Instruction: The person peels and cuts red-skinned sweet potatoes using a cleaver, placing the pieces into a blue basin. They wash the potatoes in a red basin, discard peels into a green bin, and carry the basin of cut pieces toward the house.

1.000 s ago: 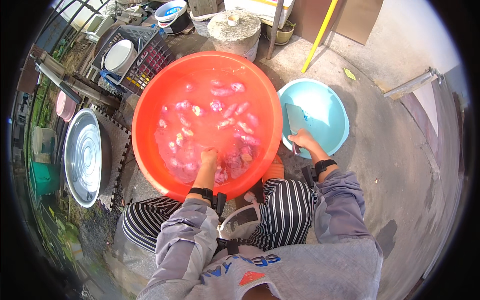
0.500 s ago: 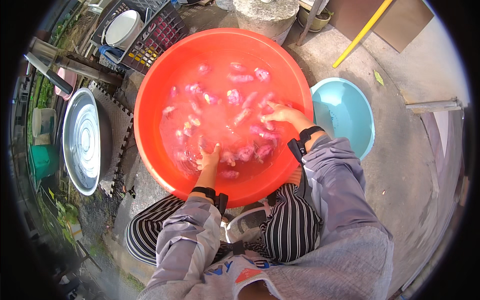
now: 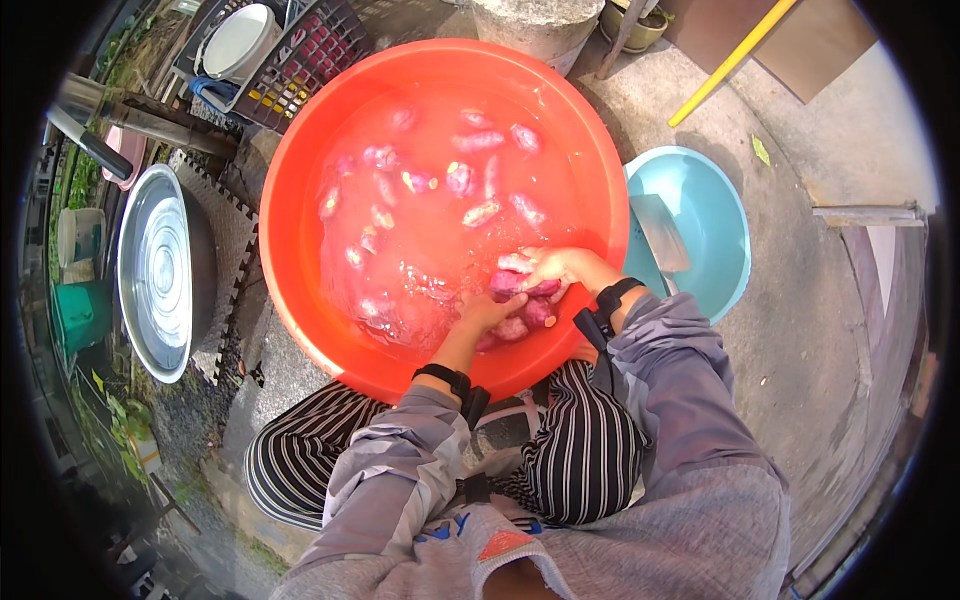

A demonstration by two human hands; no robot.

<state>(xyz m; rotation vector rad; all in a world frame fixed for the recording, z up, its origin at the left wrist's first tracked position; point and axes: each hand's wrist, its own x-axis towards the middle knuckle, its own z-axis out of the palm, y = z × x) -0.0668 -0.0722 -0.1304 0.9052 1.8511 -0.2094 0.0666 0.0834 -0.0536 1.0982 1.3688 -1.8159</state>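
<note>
Striped trousers (image 3: 590,440): nearest my viewpoint, the knees spread below the near rim of the tub.
Left hand (image 3: 482,312): I see it against the near-left side of a tuber pile, thumb reaching toward the other hand; the fingertips are hidden, so I cannot tell whether they grasp anything.
Right hand (image 3: 567,268): comes in over the right rim, fingers bent across the pile's far side; I cannot tell whether they are clenched on any one piece.
Tuber pile (image 3: 512,328): pink tubers bunched between the hands, near the tub's near-right wall. I judge the step in hand to be gathering these two-handed.
Both palms: to my mind, the next move calls for support underneath and fingers drawn snug around the sides, since wet, rounded pieces could slip out.
Loose tubers (image 3: 460,180): scattered through the water beyond, out of both hands' touch.
Orange tub (image 3: 284,270): holds water, pile and loose pieces alike.
Blue basin (image 3: 718,235): just right of the tub, a cleaver (image 3: 660,230) resting inside, untouched by either hand.
Metal basin (image 3: 163,265): apart, on the left.
Grey crate (image 3: 300,70): beyond the tub's far-left rim.
Yellow pole (image 3: 730,65): farther off, upper right.
</note>
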